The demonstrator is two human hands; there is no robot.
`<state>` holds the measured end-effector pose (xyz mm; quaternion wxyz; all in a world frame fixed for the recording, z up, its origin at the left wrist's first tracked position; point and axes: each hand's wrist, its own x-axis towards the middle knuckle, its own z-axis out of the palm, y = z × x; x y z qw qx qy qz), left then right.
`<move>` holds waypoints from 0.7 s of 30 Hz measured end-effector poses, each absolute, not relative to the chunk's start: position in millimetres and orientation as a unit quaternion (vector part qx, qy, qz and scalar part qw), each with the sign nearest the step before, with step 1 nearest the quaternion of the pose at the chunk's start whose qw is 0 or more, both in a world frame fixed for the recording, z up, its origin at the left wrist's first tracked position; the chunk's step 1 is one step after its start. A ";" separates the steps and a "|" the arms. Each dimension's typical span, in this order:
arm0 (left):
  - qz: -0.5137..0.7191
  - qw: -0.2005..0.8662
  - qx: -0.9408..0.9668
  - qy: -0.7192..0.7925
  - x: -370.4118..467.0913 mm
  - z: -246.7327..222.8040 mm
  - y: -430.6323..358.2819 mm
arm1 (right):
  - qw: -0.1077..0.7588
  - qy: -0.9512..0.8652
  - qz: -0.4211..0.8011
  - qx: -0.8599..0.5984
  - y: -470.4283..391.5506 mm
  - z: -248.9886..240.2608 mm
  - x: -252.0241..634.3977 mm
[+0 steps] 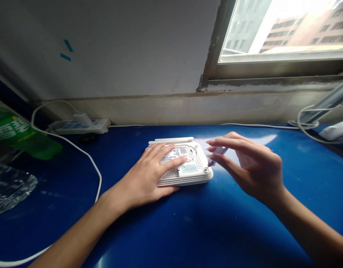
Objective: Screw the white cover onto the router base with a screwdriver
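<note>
A white Wi-Fi router (201, 162) lies upside down on the blue tabletop, its labels and vent holes facing up and its folded antennas along the far side. My left hand (151, 167) grips it from the left, fingers spread over the underside and thumb along the near edge. At the router's right side, my right hand (251, 167) pinches a small screwdriver (219, 150) with a translucent purple handle. The tool leans, its tip close to the round recess (205, 170) at the near right corner. Whether the tip touches there I cannot tell. My right fingers partly hide the handle.
A white power strip (100, 126) with a plugged-in adapter (82, 119) lies by the wall. Its white cable (90, 158) curves down the left side. A green bottle (29, 137) and a clear plastic bottle (13, 186) lie far left. Coiled cable (304, 124) is at the back right.
</note>
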<state>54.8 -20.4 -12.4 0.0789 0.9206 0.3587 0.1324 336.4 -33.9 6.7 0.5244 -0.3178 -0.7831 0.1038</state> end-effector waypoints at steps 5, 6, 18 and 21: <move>0.127 0.079 0.920 0.361 54.5 -12.6 -20.2 | 0.496 -0.804 0.108 -0.310 -34.0 7.8 338.7; 0.127 0.079 0.921 0.361 54.5 -12.8 -20.2 | 0.486 -0.810 0.126 -0.304 -34.4 8.0 338.3; 0.125 0.075 0.921 0.361 55.5 -13.0 -19.7 | 0.511 -0.792 0.089 -0.322 -32.1 7.6 340.2; 0.128 0.076 0.921 0.360 55.2 -13.4 -20.3 | 0.488 -0.806 0.116 -0.314 -32.2 7.2 340.1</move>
